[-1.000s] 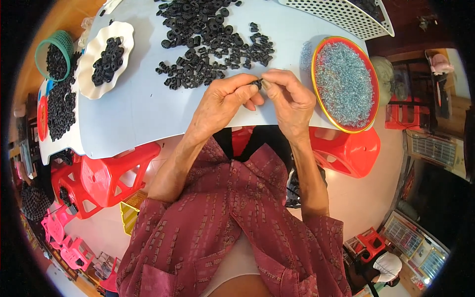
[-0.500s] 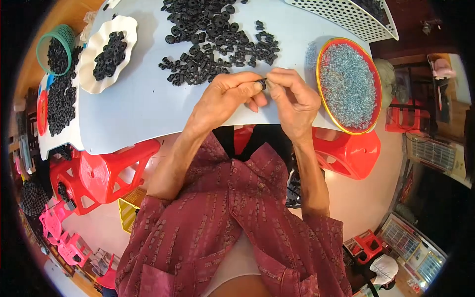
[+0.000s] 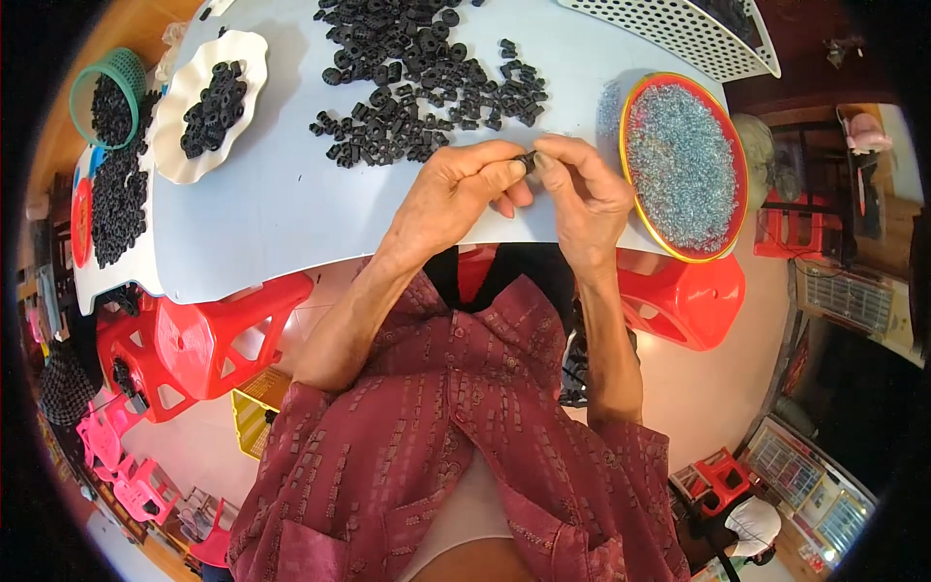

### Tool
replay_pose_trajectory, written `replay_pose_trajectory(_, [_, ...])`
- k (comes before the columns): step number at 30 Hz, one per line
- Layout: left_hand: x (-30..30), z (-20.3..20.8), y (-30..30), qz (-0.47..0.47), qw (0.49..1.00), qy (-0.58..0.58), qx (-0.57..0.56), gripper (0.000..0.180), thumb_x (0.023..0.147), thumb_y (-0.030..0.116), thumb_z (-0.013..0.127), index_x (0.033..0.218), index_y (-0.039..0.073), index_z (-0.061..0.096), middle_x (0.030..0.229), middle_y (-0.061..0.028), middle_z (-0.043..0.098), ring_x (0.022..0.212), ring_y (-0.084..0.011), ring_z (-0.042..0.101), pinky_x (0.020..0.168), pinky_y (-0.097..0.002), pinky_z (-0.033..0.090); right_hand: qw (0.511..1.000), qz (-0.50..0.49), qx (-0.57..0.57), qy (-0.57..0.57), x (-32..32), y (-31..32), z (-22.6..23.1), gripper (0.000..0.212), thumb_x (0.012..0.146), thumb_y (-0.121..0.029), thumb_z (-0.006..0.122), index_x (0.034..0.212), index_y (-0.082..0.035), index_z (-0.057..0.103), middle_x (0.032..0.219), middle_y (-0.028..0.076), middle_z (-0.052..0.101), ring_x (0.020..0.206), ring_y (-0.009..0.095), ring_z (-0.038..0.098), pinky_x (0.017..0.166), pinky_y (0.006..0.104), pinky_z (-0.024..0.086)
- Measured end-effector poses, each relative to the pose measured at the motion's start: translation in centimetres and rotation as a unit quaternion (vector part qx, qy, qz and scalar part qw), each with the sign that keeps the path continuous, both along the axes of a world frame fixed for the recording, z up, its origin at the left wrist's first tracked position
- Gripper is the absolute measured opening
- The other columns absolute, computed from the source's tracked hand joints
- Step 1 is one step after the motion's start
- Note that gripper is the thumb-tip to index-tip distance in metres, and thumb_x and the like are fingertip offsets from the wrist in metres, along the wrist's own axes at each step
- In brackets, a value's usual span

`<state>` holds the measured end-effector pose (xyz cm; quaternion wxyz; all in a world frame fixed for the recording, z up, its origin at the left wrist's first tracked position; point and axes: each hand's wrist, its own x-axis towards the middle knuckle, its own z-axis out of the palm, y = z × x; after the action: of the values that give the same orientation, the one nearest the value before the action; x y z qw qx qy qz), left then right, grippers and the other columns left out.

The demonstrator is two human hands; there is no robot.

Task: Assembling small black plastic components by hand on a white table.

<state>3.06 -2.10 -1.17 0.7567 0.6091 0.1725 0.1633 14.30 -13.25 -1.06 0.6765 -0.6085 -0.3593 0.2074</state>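
Note:
Between both hands, above the front edge of the pale blue table [image 3: 291, 209], is a small black part [image 3: 527, 161]. My left hand [image 3: 461, 189] pinches it between thumb and forefinger. The fingertips of my right hand [image 3: 587, 194] are closed against its right end; whether they hold a second tiny piece is hidden. Beyond my hands spreads a loose pile of small black parts [image 3: 398, 116]. Close to my right hand stands a red tray with a yellow rim [image 3: 628, 184], full of small clear bluish pieces [image 3: 684, 170].
A white scalloped dish [image 3: 254, 68] with black parts stands at the left. Farther left are a green basket [image 3: 126, 68], more black parts [image 3: 121, 209] and a red lid-like disc [image 3: 81, 218]. A white perforated basket [image 3: 669, 39] is at the far right. Red stools [image 3: 208, 344] stand below the table.
Both hands have shifted slightly to the right with the small black part. My right fingertips now close over its end. The table items have not moved.

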Motion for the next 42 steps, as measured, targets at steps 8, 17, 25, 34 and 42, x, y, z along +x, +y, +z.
replay_pose_trajectory(8, [0.1, 0.2, -0.4, 0.021, 0.999, 0.0, 0.043, 0.019, 0.093, 0.011, 0.05, 0.094, -0.003, 0.063, 0.074, -0.0051, 0.064, 0.063, -0.0105, 0.056, 0.059, -0.0244, 0.047, 0.995, -0.041, 0.008, -0.09, -0.4, 0.4, 0.2, 0.011, 0.085, 0.003, 0.062, 0.096, 0.002, 0.064, 0.093, 0.007, 0.065, 0.081, 0.009, 0.057, 0.071, 0.0224, 0.047])
replay_pose_trajectory(17, [0.3, 1.0, -0.5, 0.012, 0.998, 0.02, -0.058, 0.017, 0.091, 0.011, 0.05, 0.091, -0.003, 0.06, 0.07, -0.0061, 0.062, 0.062, -0.011, 0.056, 0.058, -0.0257, 0.046, 0.987, -0.064, -0.006, -0.149, -0.3, 0.2, 0.3, 0.012, 0.083, 0.002, 0.064, 0.094, 0.0, 0.065, 0.092, 0.009, 0.066, 0.078, 0.01, 0.06, 0.068, 0.0222, 0.047])
replay_pose_trajectory(25, [0.6, 0.5, 0.6, -0.027, 0.986, 0.03, -0.164, 0.022, 0.093, 0.012, 0.052, 0.099, -0.006, 0.063, 0.08, -0.0101, 0.063, 0.072, -0.0153, 0.058, 0.066, -0.0262, 0.048, 0.983, -0.067, -0.019, -0.169, 0.0, 0.3, 0.3, 0.011, 0.083, 0.002, 0.063, 0.094, 0.0, 0.065, 0.09, 0.01, 0.066, 0.076, 0.012, 0.061, 0.068, 0.0245, 0.048])
replay_pose_trajectory(34, [0.0, 0.2, 0.7, -0.001, 0.977, -0.034, -0.211, 0.022, 0.093, 0.014, 0.052, 0.097, -0.004, 0.064, 0.081, -0.0095, 0.063, 0.076, -0.0147, 0.061, 0.067, -0.0274, 0.051, 0.99, 0.013, -0.035, -0.135, 0.1, 0.5, 0.5, 0.031, 0.079, 0.002, 0.064, 0.109, -0.003, 0.063, 0.099, 0.01, 0.06, 0.081, 0.014, 0.059, 0.071, 0.0251, 0.048])
replay_pose_trajectory(42, [0.2, 0.0, 0.4, 0.009, 0.992, -0.014, -0.126, 0.027, 0.093, 0.019, 0.052, 0.098, -0.006, 0.063, 0.085, -0.0083, 0.063, 0.076, -0.0127, 0.061, 0.07, -0.0263, 0.053, 0.963, -0.014, -0.084, -0.255, -0.4, 0.8, 0.4, 0.042, 0.073, -0.002, 0.069, 0.114, -0.004, 0.06, 0.1, 0.011, 0.06, 0.082, 0.02, 0.062, 0.072, 0.0295, 0.051])
